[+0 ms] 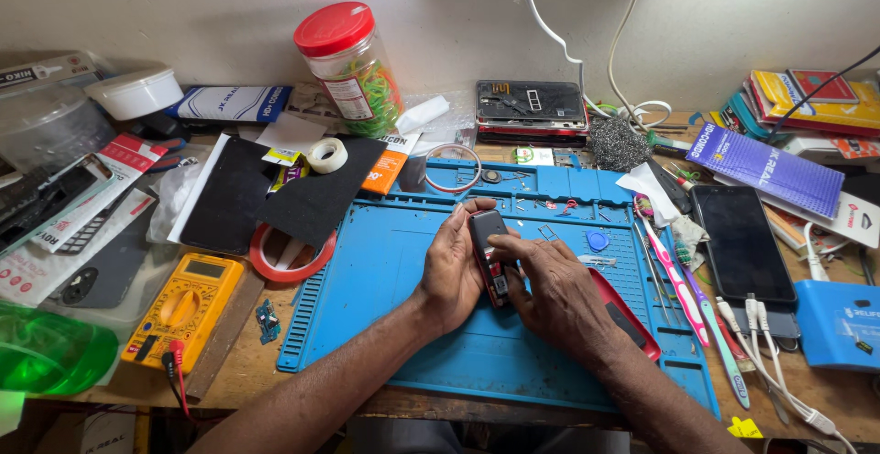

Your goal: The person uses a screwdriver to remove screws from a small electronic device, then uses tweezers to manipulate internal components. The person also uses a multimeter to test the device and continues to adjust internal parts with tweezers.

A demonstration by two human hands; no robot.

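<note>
A: Grip status?
B: Left hand [451,275] clasped around small dark phone [490,257]; right hand [555,293] pressing fingertips against its right edge.
A: Phone position, axis?
B: Between both hands, over blue work mat [385,271]; long axis running near to far, slightly tilted. Both hands touching.
A: Containers beyond?
B: Red-lidded jar [353,69] against wall, holding green and orange bands; white tub [137,92] closed, contents hidden.
</note>
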